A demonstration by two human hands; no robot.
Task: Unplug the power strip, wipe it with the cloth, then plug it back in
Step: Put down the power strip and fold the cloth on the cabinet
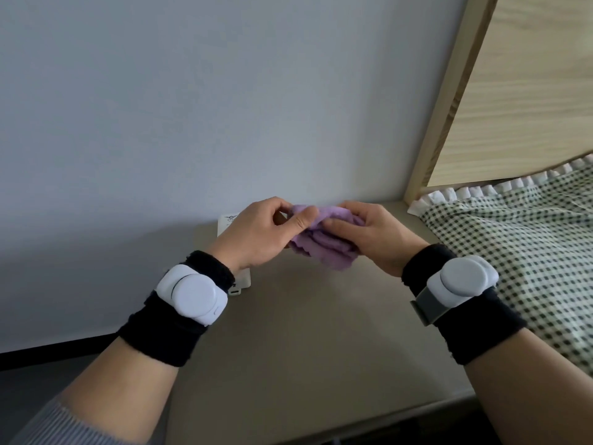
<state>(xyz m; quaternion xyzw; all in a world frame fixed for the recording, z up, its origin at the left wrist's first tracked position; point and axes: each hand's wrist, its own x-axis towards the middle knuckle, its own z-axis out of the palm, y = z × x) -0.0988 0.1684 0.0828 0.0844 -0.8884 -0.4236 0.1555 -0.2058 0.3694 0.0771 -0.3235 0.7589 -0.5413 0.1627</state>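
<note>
Beige tabletop (305,332) against grey wall (160,107). Left hand (256,234) and right hand (373,236) both pinch crumpled purple cloth (324,244). White plastic power strip (226,223) lies beneath left hand, mostly hidden.

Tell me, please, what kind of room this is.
Probably a bedroom: a checked bedcover with a frilled edge lies against a pale wooden panel, likely a headboard, and a beige surface runs along the plain wall.
</note>
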